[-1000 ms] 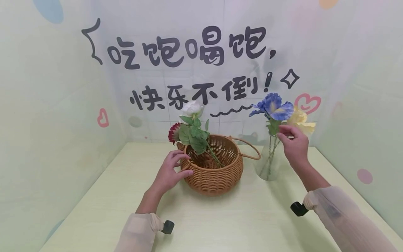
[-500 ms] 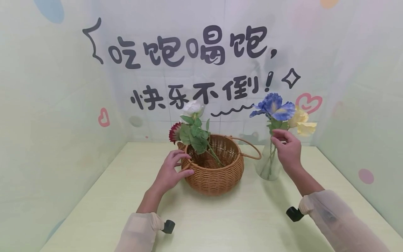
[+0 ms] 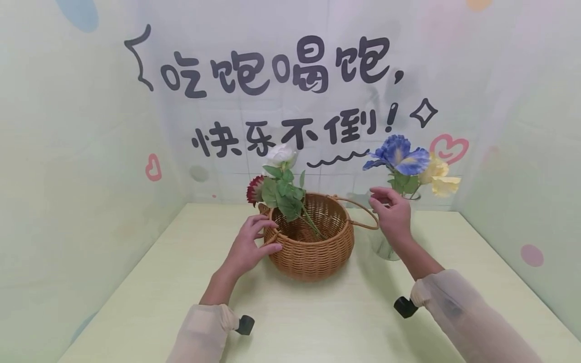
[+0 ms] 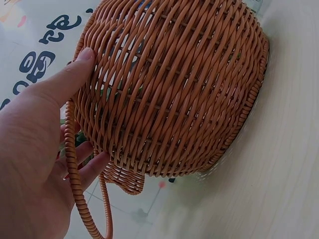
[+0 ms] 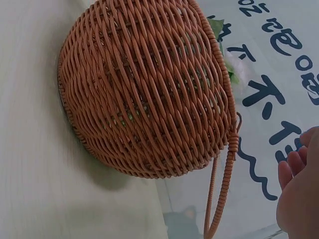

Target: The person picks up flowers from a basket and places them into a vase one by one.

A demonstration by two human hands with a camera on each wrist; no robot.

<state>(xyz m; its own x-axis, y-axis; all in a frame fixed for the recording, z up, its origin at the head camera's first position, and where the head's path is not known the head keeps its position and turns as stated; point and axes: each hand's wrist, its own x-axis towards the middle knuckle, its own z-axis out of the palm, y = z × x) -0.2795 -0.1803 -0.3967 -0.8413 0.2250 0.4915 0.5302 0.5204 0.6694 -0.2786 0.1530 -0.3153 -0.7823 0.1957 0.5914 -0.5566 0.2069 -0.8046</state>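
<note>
Two hands: my left hand (image 3: 248, 248) grips the basket (image 3: 313, 247) rim at centre frame; my right hand (image 3: 394, 217) hovers beside it, fingers relaxed apart.

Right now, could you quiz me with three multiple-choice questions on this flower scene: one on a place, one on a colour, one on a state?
1. Where is the white flower?
A. in the wicker basket
B. in the glass vase
C. flat on the table

2. What colour is the flower beside the yellow one?
A. red
B. blue
C. orange

3. What is the left hand doing?
A. resting flat on the table
B. lifting a flower
C. holding the basket's side

Answers:
1. A, its stem runs down into the basket with the dark red flower.
2. B, its petals are blue and it stands over the glass vase.
3. C, in the left wrist view the thumb lies on the weave and the fingers reach round the rim; the right hand holds nothing.
</note>
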